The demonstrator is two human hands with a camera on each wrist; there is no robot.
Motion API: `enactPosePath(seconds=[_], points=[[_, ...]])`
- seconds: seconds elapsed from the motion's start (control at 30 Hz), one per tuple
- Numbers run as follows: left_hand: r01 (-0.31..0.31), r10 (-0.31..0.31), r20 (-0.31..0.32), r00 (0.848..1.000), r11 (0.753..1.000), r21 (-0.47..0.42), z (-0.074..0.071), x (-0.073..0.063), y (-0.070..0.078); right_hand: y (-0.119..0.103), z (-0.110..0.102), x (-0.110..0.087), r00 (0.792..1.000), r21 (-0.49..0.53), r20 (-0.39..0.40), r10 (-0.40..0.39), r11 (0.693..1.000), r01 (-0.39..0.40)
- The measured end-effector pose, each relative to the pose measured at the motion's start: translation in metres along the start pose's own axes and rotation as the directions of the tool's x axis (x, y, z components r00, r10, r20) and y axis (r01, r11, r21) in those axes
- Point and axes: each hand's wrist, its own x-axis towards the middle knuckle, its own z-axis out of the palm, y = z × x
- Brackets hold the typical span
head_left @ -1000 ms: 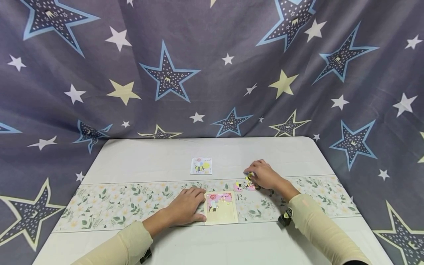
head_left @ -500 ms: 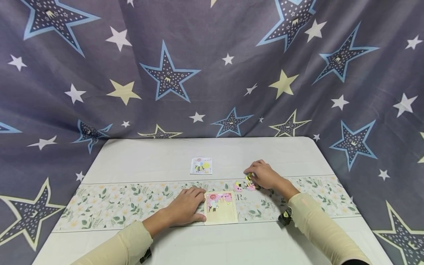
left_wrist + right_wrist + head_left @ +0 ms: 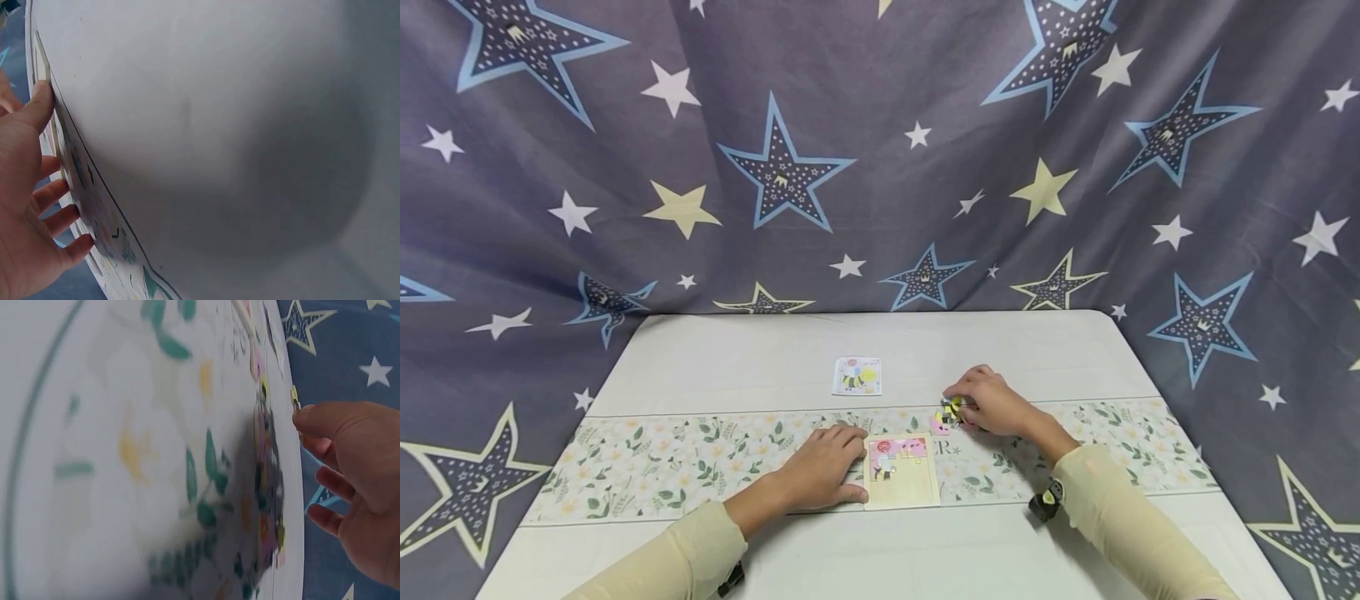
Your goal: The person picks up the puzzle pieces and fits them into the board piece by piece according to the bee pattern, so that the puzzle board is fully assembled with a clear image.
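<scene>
My left hand point(image 3: 823, 468) rests beside the left edge of a square wooden puzzle board point(image 3: 904, 495). In the left wrist view its thumb and loosely spread fingers touch the board's edge. Joined pink pieces fill the board's top part, and bare wood shows below. My right hand point(image 3: 996, 404), to the right and farther back, pinches a small yellow-and-black puzzle piece point(image 3: 295, 399) between thumb and index finger, just above the table. Below it lie several loose puzzle pieces point(image 3: 939, 427), partly hidden by the hand.
A picture card point(image 3: 857, 377) with a bee lies behind the board. A floral strip point(image 3: 685, 462) crosses the white table point(image 3: 745, 358). A grey curtain with stars point(image 3: 865, 167) hangs behind the table.
My right hand has moved slightly left and now holds a yellow-and-black puzzle piece raised from the loose ones. The left hand and the board stay where they were.
</scene>
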Motion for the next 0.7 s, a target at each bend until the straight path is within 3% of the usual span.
enactPosePath(seconds=[0.47, 0.7], points=[[-0.001, 0.001, -0.007, 1.0, 1.0, -0.004, -0.001, 0.0, 0.001, -0.05, 0.011, 0.001, 0.978, 0.018, 0.002, -0.207, 0.978, 0.207], [-0.002, 0.002, 0.001, 1.0, 1.0, 0.008, -0.001, 0.0, 0.001, -0.07, 0.025, 0.002, 0.963, -0.022, 0.034, -0.267, 0.963, 0.268]])
